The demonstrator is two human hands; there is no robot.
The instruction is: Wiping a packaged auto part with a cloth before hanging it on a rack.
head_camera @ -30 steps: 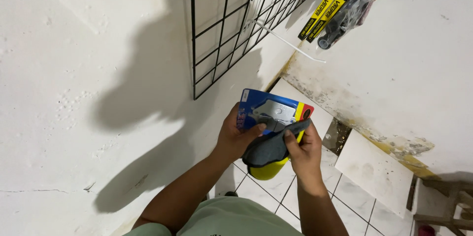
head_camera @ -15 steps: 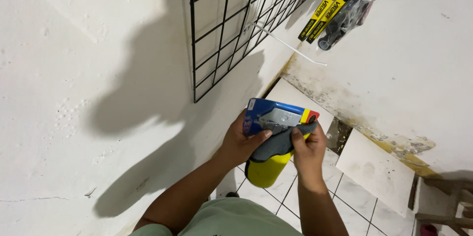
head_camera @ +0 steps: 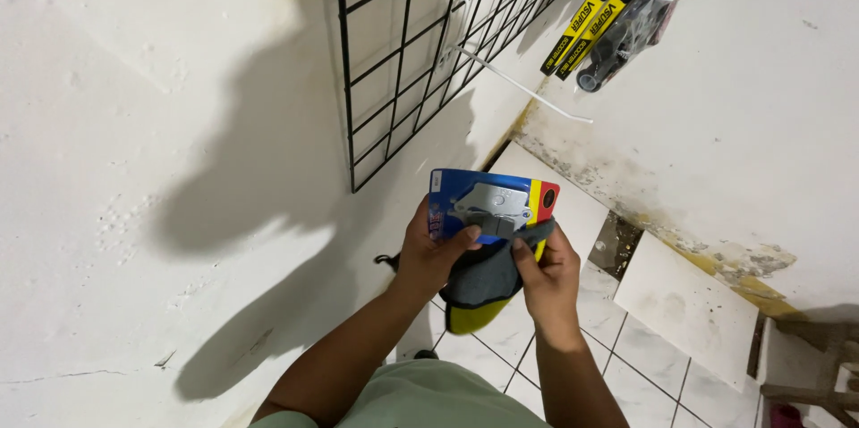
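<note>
So the left hand point(head_camera: 429, 254) has its fingers wrapped around the left edge of a small blue blister pack point(head_camera: 488, 204), thumb pressed flat across the front of it, holding it up at about chest height in front of the white wall point(head_camera: 134, 124). The pack has a red and yellow stripe down its right side and a clear bubble with some grey metal part inside — too small to tell exactly what it is. The right hand point(head_camera: 546, 280) is closed around a grey and yellow cloth point(head_camera: 483, 289), pinching it between thumb and fingers, and the top of the cloth sits right against the lower right corner of the pack, with the rest of it drooping down between the two hands. Up above on the wall there's a black wire grid panel point(head_camera: 412, 43) with a bare white hook point(head_camera: 523, 84) poking out of it, and at the top right a few bagged black and yellow items point(head_camera: 617, 12) hang from another hook. Below the hands it's white floor tile point(head_camera: 662, 356), and a loose white tile point(head_camera: 689, 307) lies by the stained base of the wall.
</note>
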